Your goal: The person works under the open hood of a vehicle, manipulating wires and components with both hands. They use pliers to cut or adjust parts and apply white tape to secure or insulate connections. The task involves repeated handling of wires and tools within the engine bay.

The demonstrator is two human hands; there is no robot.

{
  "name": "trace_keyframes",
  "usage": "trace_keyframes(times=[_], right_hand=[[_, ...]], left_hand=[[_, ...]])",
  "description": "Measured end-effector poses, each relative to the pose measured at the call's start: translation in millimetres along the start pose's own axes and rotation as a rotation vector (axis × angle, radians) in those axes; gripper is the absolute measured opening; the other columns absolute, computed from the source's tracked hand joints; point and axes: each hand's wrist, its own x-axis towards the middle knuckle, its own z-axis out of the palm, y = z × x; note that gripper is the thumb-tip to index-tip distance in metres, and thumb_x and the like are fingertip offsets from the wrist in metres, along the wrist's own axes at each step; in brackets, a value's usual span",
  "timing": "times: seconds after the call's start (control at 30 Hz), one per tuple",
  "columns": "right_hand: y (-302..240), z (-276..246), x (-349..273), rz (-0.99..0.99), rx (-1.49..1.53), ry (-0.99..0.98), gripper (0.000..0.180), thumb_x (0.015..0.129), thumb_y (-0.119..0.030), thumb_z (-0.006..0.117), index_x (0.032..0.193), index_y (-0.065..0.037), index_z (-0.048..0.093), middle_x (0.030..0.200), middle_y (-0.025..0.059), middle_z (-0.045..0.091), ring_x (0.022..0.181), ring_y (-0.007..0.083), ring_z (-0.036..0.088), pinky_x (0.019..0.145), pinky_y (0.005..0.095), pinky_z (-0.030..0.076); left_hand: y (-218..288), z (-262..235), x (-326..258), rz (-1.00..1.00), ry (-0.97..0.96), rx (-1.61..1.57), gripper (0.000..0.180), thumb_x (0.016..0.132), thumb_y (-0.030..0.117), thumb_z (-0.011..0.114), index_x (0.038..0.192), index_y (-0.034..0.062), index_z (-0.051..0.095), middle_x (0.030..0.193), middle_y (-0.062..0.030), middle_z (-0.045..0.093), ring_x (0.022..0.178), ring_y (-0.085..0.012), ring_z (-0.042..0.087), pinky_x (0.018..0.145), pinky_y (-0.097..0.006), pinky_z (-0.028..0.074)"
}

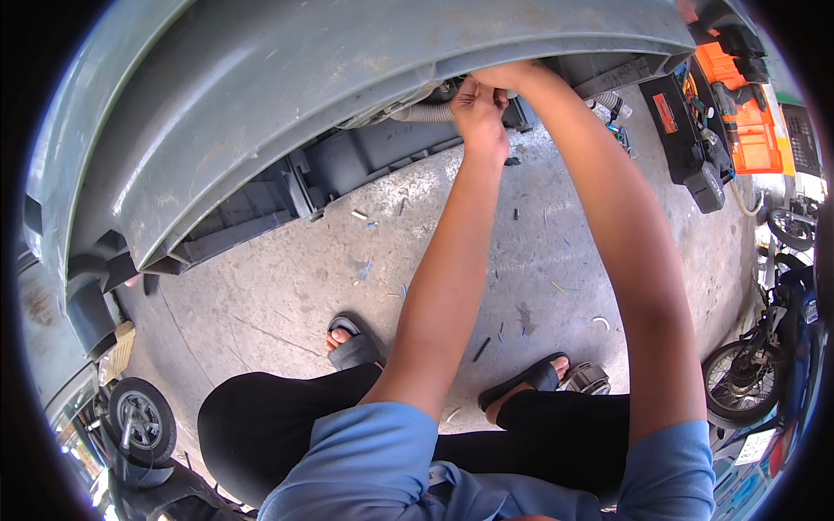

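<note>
Your left hand's (481, 106) fingers pinch together, your right hand's (506, 75) I can't tell; a red label (665, 114) marks the box (676, 156).

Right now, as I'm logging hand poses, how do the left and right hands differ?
The left hand is mostly visible; the right hand is partly hidden by the grey panel. The left hand points up the picture; the right hand points leftward. Both are bare and close together.
</note>
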Motion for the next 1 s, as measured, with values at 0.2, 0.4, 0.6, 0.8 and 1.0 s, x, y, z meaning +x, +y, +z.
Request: trace_keyframes(times=[0.2, 0.4, 0.6, 0.8, 1.0], right_hand=[[8, 23, -38, 0.194, 0.6, 0.528, 0.03, 0.094, -0.023, 0.065, 0.106, 0.004, 0.073, 0.089, 0.0169, 0.077, 0.083, 0.0272, 0.075, 0.079, 0.0408, 0.057], [46, 24, -39, 0.261, 0.569, 0.092, 0.053, 0.087, 0.002, 0.051, 0.137, -0.009, 0.061, 0.122, 0.0169, 0.071, 0.103, 0.0244, 0.07, 0.091, 0.037, 0.053], [31, 45, -26, 0.169, 0.379, 0.144, 0.055, 0.086, 0.004, 0.055, 0.139, -0.007, 0.059, 0.119, 0.0185, 0.072, 0.107, 0.0285, 0.071, 0.094, 0.0397, 0.055], [217, 133, 21, -0.101, 0.139, 0.252, 0.047, 0.102, -0.029, 0.059, 0.138, 0.001, 0.058, 0.143, 0.0212, 0.058, 0.135, 0.0357, 0.051, 0.114, 0.0436, 0.038], [187, 108, -5, -0.114, -0.002, 0.376, 0.037, 0.099, -0.017, 0.059, 0.131, 0.001, 0.063, 0.133, 0.0243, 0.064, 0.126, 0.0393, 0.058, 0.108, 0.0473, 0.042]], left_hand=[[15, 7, -8, -0.041, 0.057, 0.001, 0.014, 0.104, 0.021, 0.061, 0.1, 0.0091, 0.067, 0.083, 0.0026, 0.065, 0.072, -0.0085, 0.058, 0.073, -0.028, 0.05], [31, 11, 2, -0.11, 0.04, 0.154, 0.014, 0.103, 0.023, 0.06, 0.096, 0.0128, 0.065, 0.077, 0.0041, 0.059, 0.071, -0.009, 0.057, 0.069, -0.03, 0.048], [51, -11, 13, -0.138, 0.007, 0.096, 0.018, 0.102, 0.028, 0.057, 0.094, 0.0126, 0.063, 0.075, 0.0039, 0.056, 0.071, -0.0101, 0.056, 0.067, -0.032, 0.045], [13, -18, 19, -0.188, -0.04, 0.095, 0.02, 0.102, 0.033, 0.058, 0.113, 0.0163, 0.057, 0.097, 0.0008, 0.056, 0.088, -0.0144, 0.055, 0.076, -0.034, 0.047], [7, -33, 20, -0.226, -0.04, 0.042, 0.044, 0.1, 0.038, 0.06, 0.14, 0.0215, 0.05, 0.129, -0.0024, 0.058, 0.113, -0.0169, 0.055, 0.085, -0.036, 0.047]])
